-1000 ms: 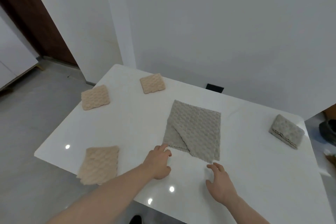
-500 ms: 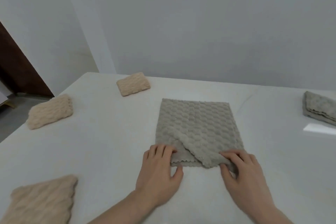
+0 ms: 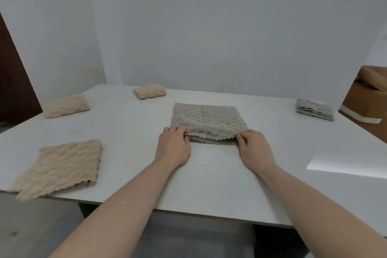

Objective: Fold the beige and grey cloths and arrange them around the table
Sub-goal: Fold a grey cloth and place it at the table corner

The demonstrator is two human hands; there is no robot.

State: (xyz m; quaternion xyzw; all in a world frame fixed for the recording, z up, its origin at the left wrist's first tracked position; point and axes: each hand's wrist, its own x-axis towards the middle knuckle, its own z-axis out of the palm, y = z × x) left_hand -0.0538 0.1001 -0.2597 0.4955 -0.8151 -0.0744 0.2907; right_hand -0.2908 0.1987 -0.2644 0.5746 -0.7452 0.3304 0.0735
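The waffle-textured grey cloth stretches toward 12 o'clock from both hands; left hand and right hand fingers pinch its near corners, equally close.

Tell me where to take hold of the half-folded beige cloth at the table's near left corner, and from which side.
Take the beige cloth by its two near corners, coming from the table's front edge. That scalloped edge overhangs the table slightly, so fingers can probably slip under it, and a two-corner grip lets you fold it away from you.
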